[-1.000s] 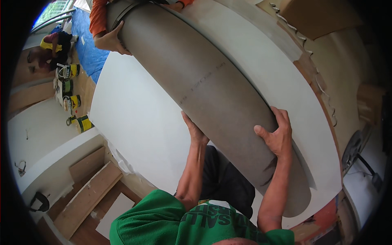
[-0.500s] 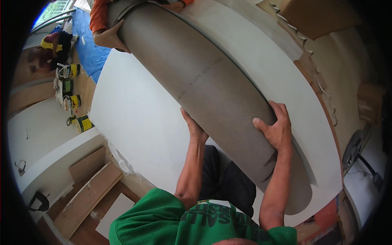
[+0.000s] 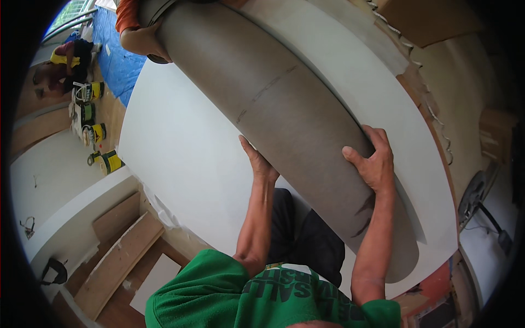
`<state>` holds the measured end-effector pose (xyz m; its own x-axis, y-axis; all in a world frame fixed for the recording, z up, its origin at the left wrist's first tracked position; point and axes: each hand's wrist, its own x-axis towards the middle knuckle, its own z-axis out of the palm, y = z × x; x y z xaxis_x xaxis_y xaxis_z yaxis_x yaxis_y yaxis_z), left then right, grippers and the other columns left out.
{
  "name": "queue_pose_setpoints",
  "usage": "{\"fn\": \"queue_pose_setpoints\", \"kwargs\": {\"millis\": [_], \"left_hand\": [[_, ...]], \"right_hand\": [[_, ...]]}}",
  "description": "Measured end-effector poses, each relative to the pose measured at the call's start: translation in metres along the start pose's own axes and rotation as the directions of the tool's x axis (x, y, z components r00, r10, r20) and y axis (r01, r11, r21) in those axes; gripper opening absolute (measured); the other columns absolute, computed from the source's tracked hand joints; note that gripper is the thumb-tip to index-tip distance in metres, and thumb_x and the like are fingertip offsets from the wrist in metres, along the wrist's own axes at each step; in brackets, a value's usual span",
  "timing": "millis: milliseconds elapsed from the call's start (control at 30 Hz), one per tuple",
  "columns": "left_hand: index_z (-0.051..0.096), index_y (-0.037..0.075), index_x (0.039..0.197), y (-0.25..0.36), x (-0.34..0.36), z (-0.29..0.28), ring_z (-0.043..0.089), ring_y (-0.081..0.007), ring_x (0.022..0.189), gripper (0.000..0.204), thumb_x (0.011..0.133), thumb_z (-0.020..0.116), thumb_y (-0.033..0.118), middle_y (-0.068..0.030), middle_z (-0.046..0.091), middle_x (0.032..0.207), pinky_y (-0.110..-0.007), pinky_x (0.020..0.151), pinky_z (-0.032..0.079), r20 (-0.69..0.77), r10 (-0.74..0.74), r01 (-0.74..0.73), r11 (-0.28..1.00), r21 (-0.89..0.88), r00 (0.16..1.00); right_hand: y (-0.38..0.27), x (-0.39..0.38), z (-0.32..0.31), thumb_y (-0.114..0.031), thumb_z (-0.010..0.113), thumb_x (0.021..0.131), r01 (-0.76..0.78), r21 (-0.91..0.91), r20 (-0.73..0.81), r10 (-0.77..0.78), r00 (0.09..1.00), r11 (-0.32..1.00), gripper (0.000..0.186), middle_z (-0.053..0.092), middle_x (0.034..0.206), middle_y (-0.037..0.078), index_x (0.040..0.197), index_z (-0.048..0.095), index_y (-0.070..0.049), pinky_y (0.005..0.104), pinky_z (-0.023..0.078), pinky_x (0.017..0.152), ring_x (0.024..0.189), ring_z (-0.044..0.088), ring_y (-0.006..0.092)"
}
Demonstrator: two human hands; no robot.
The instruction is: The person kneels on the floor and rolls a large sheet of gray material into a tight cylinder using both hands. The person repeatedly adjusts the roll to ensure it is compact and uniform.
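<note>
A long roll of grey-brown sheet material (image 3: 257, 93) lies diagonally over a large white board (image 3: 169, 147). My left hand (image 3: 257, 158) holds the roll's left edge, fingers partly hidden underneath. My right hand (image 3: 372, 164) grips its right side, thumb on top and fingers curled over the far edge. At the upper end, a co-worker's hand (image 3: 142, 41) in an orange sleeve also grips the roll. Dark marks run across the roll's surface.
A crouching person (image 3: 71, 60) is at the upper left, beside several paint buckets (image 3: 95, 131) and a blue tarp (image 3: 112, 54). Wooden planks (image 3: 115, 262) lie at lower left. A cardboard piece (image 3: 426, 16) is at upper right, a black fan (image 3: 470, 202) at right.
Both my hands and the roll have shifted slightly away from me, upward in the view. The co-worker's hand has risen with it, still gripping.
</note>
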<state>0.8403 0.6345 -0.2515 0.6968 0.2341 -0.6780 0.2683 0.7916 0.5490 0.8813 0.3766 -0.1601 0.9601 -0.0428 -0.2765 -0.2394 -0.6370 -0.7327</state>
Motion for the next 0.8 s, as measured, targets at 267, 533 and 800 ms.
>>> {"fn": "queue_pose_setpoints", "kwargs": {"millis": [267, 533, 800], "left_hand": [[0.034, 0.015, 0.154, -0.009, 0.005, -0.004, 0.039, -0.0273, 0.14, 0.099, 0.088, 0.027, 0.089, -0.0089, 0.04, 0.151, -0.043, 0.109, 0.045, -0.014, 0.145, -0.136, 0.953, 0.27, 0.989], [0.036, 0.017, 0.152, -0.011, 0.004, 0.015, 0.04, -0.0257, 0.139, 0.096, 0.089, 0.027, 0.088, -0.0071, 0.041, 0.148, -0.043, 0.108, 0.048, -0.078, 0.206, -0.175, 0.939, 0.295, 0.975], [0.034, 0.017, 0.153, -0.007, 0.002, 0.018, 0.04, -0.0248, 0.139, 0.094, 0.091, 0.026, 0.086, -0.0071, 0.039, 0.15, -0.041, 0.107, 0.049, -0.063, 0.226, -0.194, 0.924, 0.329, 0.972]], "right_hand": [[0.0, 0.001, 0.0, -0.063, 0.085, 0.067, 0.029, -0.047, 0.028, -0.027, 0.999, 0.998, 0.099, 0.058, 0.116, 0.019, 0.129, 0.057, 0.009, 0.0466, 0.048, 0.099, 0.114, 0.057, 0.0374], [0.01, 0.006, 0.0, -0.065, 0.084, 0.067, 0.02, -0.05, 0.064, -0.017, 0.998, 0.999, 0.104, 0.057, 0.116, 0.019, 0.134, 0.055, 0.01, 0.046, 0.047, 0.099, 0.112, 0.057, 0.0355], [0.006, 0.013, -0.005, -0.06, 0.089, 0.064, 0.001, 0.027, 0.138, -0.005, 0.99, 1.0, 0.102, 0.057, 0.115, 0.018, 0.131, 0.057, 0.009, 0.0443, 0.05, 0.097, 0.109, 0.059, 0.0341]]}}
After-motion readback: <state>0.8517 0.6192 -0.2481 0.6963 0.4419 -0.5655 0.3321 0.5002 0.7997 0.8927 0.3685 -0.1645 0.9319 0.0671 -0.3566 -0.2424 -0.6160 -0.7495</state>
